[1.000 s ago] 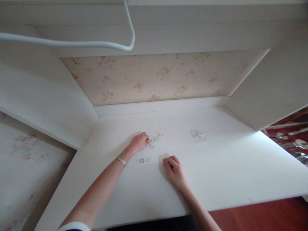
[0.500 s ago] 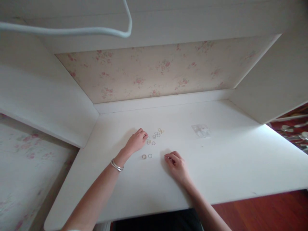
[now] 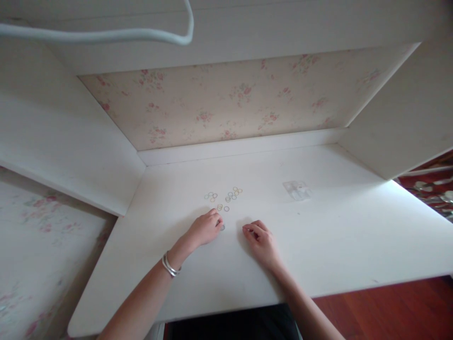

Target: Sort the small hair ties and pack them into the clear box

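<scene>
Bent over the near rings on the white desk, my left hand (image 3: 207,227), with a silver bangle (image 3: 170,265) at its wrist, has its fingers closed. A thin ring (image 3: 222,227) shows at its fingertips; whatever lies under the fingers is hidden. My right hand (image 3: 260,241) rests on the desk to the right, fingers curled and thumb against the index finger; anything in that pinch is too small to name. Beyond the left hand lie several thin rings, silver and gold-coloured: a left cluster (image 3: 211,194), a middle pair (image 3: 220,207), a single ring (image 3: 227,208) and a right cluster (image 3: 233,192).
A clear plastic bag (image 3: 297,190) lies on the white desk (image 3: 347,226), right of the rings. A tiny speck (image 3: 298,213) is below it. Side panels and a floral back wall (image 3: 244,99) enclose the desk. A white cable (image 3: 106,36) crosses the upper left.
My left hand has moved from beside the far rings back toward me, over the near rings, uncovering the left cluster. My right hand has stayed in place.
</scene>
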`<state>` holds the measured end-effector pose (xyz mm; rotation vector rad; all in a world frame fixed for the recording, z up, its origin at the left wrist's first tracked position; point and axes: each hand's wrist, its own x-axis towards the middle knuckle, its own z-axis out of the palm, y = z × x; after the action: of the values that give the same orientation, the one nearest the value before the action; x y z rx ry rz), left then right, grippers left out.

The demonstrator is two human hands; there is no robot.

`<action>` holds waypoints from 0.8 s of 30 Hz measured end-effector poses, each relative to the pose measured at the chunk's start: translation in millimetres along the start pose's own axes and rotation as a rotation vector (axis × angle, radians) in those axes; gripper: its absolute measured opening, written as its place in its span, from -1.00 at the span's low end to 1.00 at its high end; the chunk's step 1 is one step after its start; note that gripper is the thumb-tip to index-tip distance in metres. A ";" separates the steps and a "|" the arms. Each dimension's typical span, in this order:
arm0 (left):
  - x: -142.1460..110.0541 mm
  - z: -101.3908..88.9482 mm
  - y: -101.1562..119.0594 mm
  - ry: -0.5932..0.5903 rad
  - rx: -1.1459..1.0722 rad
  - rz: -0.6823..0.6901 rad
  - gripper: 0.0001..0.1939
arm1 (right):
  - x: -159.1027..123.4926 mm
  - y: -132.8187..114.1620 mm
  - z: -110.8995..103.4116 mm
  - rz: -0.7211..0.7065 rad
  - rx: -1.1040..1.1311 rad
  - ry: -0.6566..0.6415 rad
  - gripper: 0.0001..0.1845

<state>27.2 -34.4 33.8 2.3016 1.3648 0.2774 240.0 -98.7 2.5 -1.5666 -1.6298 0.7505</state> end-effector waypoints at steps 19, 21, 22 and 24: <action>-15.6 -21.1 -11.7 0.192 -0.161 -0.060 -0.82 | 3.3 3.8 2.1 0.008 -0.061 -0.057 -0.71; -26.6 -18.8 -20.3 0.252 -0.232 -0.110 -0.80 | 10.6 3.6 2.1 0.011 -0.129 -0.092 -0.72; -32.7 -15.9 -24.8 0.272 -0.272 -0.144 -0.79 | 16.0 3.2 2.2 0.009 -0.171 -0.109 -0.73; -44.7 -8.4 -32.9 0.292 -0.357 -0.225 -0.77 | 30.5 1.5 3.0 -0.003 -0.259 -0.136 -0.73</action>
<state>-23.6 -57.4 28.0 1.8488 1.5517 0.7419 239.0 -68.0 3.0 -1.7229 -1.8895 0.6776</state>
